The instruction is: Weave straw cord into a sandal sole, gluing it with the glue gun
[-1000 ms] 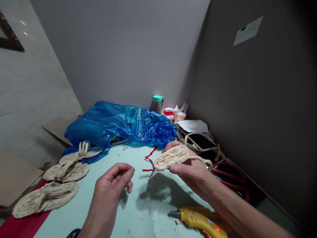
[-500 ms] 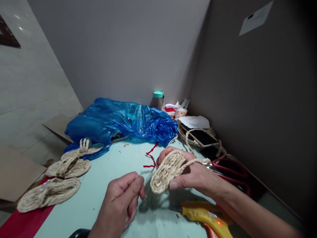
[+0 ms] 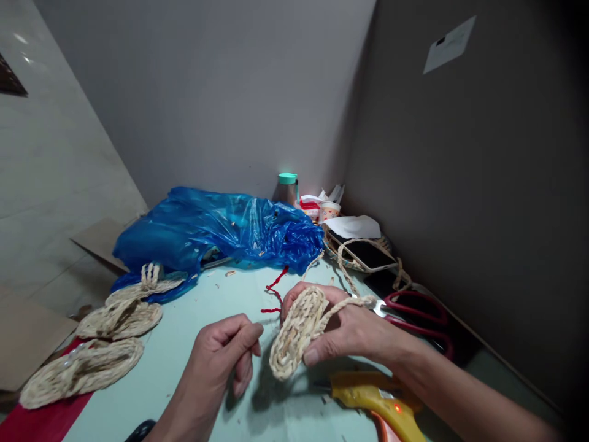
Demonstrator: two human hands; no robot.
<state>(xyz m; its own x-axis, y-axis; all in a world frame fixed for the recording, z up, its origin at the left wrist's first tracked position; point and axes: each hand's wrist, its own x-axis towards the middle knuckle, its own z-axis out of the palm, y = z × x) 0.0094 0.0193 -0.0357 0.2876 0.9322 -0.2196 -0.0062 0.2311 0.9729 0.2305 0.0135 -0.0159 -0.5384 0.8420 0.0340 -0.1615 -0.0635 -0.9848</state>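
Note:
My right hand (image 3: pixel 338 331) grips a small oval braided-straw sole (image 3: pixel 299 331) by its edges, tilted above the table. A loose straw cord (image 3: pixel 343 307) runs from the sole across the back of that hand. My left hand (image 3: pixel 230 350) is closed just left of the sole, thumb against the curled fingers, apart from it. Whatever it may pinch is too small to make out. Below my right hand lies a yellow glue gun (image 3: pixel 363 391) with a lit red light. Red-handled scissors (image 3: pixel 414 307) lie beyond the right wrist.
Several straw slippers (image 3: pixel 87 368) line the left side, partly on red cloth (image 3: pixel 50 423). A blue plastic bag (image 3: pixel 221 227) covers the back. A red cord (image 3: pixel 276 291), a phone (image 3: pixel 372 255), a paper cup (image 3: pixel 329 210) and a green-lidded bottle (image 3: pixel 287 187) are around it.
The view has shifted slightly. My right hand has tipped the sole a little more upright. My left hand has drawn slightly away and its lower fingers have loosened.

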